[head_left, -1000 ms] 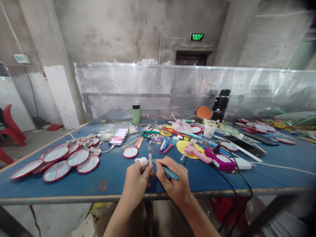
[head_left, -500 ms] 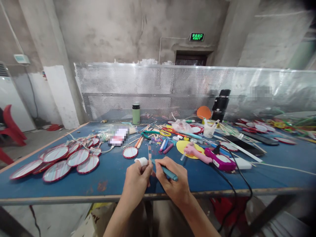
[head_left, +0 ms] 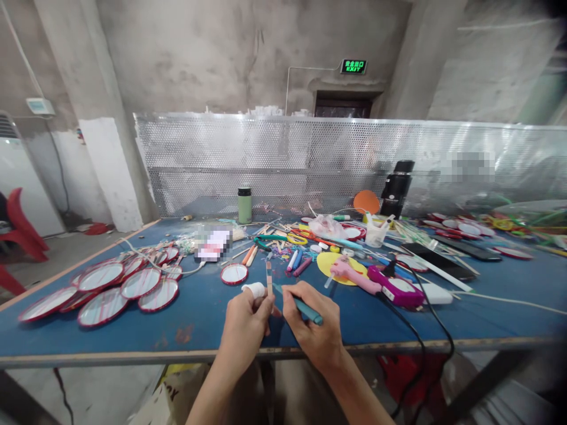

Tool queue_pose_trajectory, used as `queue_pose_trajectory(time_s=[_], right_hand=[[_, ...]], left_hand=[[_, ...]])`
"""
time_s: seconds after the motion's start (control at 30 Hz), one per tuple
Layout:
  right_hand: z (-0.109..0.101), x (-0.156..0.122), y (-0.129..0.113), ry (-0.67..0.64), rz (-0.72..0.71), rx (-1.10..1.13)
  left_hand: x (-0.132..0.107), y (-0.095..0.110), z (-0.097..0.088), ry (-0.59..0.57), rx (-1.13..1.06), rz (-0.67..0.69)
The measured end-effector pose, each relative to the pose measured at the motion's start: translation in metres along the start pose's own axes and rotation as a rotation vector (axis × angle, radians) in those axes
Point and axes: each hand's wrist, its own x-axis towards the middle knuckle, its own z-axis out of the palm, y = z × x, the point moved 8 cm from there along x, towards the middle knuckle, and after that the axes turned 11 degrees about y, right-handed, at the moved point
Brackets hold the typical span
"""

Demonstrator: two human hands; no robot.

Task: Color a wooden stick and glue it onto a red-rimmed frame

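Near the table's front edge, my left hand [head_left: 245,321] pinches a flat wooden stick [head_left: 269,277] upright; coloured bands mark the stick. White wrapping [head_left: 254,290] covers one of its fingers. My right hand [head_left: 314,324] grips a teal marker [head_left: 309,310], its tip pointing left toward the stick with a small gap between them. Beyond the hands lie a small round red-rimmed disc [head_left: 234,273] and several loose markers [head_left: 302,266].
Several red-rimmed discs [head_left: 140,284] pile up at the left beside a phone [head_left: 213,245]. A pink glue gun [head_left: 354,276] rests over a yellow disc [head_left: 325,264] at the right, with black cables [head_left: 419,327]. A green bottle [head_left: 244,205] and black flask [head_left: 397,190] stand behind.
My right hand has shifted slightly right with the teal marker, drawing its tip away from the stick. My left hand holds the stick almost unmoved.
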Motion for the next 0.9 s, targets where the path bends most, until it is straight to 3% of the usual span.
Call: queue_pose_trajectory(time_s=[0.9], right_hand=[[0.0052,-0.0016,-0.0023,-0.058,-0.030,0.021]], left_hand=[[-0.0004,0.0034,0.0008,-0.011,-0.003,-0.022]])
